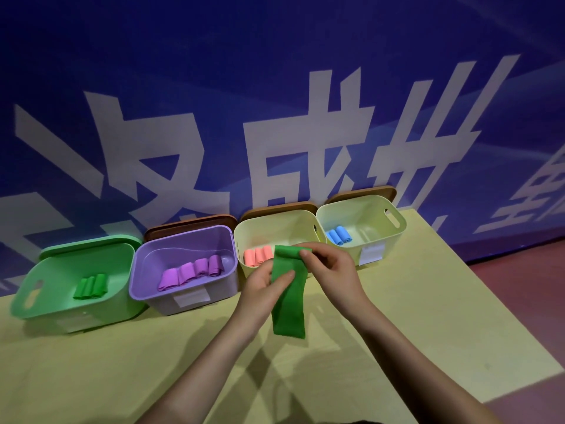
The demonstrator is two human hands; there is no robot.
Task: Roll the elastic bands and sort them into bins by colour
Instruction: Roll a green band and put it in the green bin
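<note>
Green band (289,304) hanging lengthwise downward, top end pinched by both hands' fingers (308,255)

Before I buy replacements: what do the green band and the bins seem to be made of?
Green band: thin matte rubbery sheet, probably latex; it hangs limp and curls at the top between both hands. Green bin and purple bin: smooth moulded plastic, slight sheen, rounded rims.

Both forearms are bare up to the frame's lower edge, no sleeve showing. The left hand (263,286) and right hand (333,270) wear no gloves, rings or watch.
</note>
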